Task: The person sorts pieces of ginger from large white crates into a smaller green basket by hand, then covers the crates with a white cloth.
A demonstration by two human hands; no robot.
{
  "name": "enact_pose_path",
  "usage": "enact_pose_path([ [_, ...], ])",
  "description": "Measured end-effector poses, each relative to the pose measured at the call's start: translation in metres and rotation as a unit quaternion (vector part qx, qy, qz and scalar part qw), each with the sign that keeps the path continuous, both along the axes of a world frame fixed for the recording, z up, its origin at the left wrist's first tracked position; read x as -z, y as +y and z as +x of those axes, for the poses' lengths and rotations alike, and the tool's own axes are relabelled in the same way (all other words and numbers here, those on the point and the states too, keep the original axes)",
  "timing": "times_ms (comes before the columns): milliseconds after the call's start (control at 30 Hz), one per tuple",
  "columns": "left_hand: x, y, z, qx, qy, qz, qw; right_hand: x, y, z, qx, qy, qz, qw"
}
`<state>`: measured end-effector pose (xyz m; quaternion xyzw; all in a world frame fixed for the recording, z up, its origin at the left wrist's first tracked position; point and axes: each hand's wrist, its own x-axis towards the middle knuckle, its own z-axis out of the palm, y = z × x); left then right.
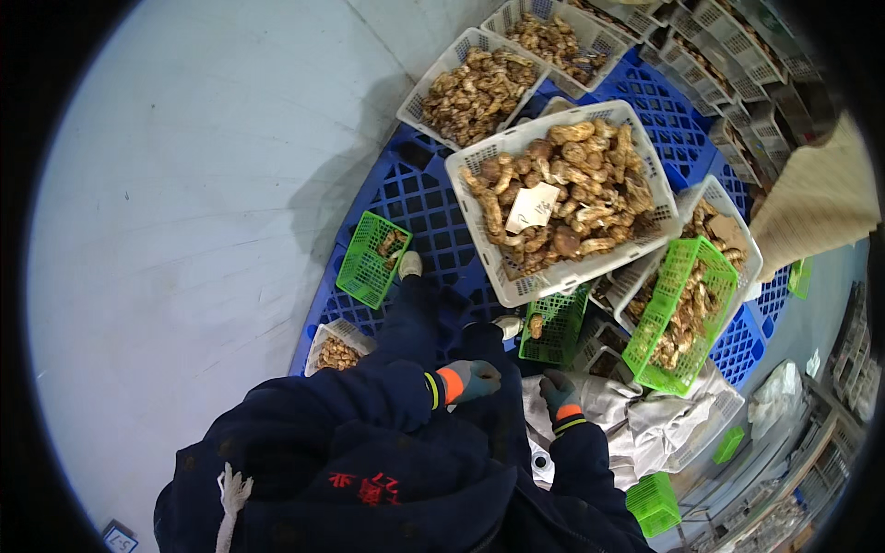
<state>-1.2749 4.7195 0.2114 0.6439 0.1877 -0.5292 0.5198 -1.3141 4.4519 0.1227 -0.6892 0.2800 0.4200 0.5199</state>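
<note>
My left hand (473, 380), in a grey-green glove with an orange cuff, is in front of my body with its fingers loosely apart and nothing visible in it. My right hand (557, 392), gloved the same way, hovers near a crumpled pale cloth (636, 419); its fingers are partly hidden. Ahead of both hands stands a large white crate (481, 249) of thick-stemmed brown mushrooms (585, 194), a paper slip (532, 207) lying on them. Beyond my right hand, a tilted green basket (666, 276) holds more mushrooms. A green basket (551, 336) near my feet has one mushroom visible.
Blue plastic pallets (415, 198) lie under the crates and my feet. Another green basket (361, 263) with a few mushrooms and a small white basket (323, 334) sit at left. White crates (449, 66) of mushrooms stand behind; stacked crates (737, 46) line the far right.
</note>
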Motion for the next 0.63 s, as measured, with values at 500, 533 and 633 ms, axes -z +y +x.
enact_pose_path([
  [500, 0.054, 0.193, 0.049, -0.098, -0.034, -0.1, 0.99, 0.024, 0.202, 0.049, 0.007, -0.001, 0.059, 0.998],
  [533, 0.057, 0.218, 0.05, -0.09, -0.049, -0.078, 0.992, 0.018, 0.228, 0.058, -0.038, 0.006, 0.032, 0.999],
  [633, 0.069, 0.273, 0.067, -0.117, -0.027, -0.023, 0.992, 0.016, 0.282, 0.089, -0.102, 0.006, 0.047, 0.994],
])
